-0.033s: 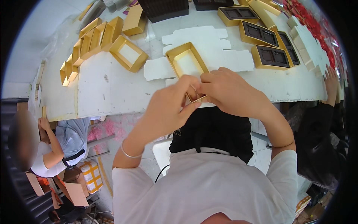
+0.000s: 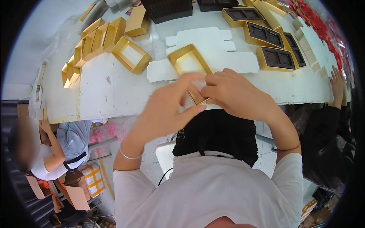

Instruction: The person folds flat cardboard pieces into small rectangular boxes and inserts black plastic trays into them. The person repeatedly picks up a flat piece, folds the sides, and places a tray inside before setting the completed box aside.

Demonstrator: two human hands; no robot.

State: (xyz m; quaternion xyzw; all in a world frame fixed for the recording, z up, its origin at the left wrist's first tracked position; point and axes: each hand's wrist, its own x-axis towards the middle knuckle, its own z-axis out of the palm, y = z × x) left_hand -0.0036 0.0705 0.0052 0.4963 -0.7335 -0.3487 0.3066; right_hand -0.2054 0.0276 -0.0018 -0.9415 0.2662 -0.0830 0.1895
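Note:
A shallow gold box (image 2: 176, 65) with a pale inside lies askew in front of me, over flat white card blanks (image 2: 197, 36). My right hand (image 2: 237, 93) has curled fingers closed over its near right side. Across the near left corner reaches my left hand (image 2: 165, 104), blurred, its thumb stretched along the outside of the near edge and apart from its bent fingers, which are over the box. My hands hide much of the box's near half. What lies under the left fingertips cannot be made out.
Open gold boxes (image 2: 131, 56) line the table's left side. At the right stand several gold boxes with black inserts (image 2: 275, 57). A black stack (image 2: 167, 10) is at the back. One co-worker's hand (image 2: 44, 125) shows at left, another's hand (image 2: 337, 85) at right.
My left hand has shifted slightly left and its fingers have spread a little from the thumb. The gold box has turned or slid very slightly; my right hand stays nearly still.

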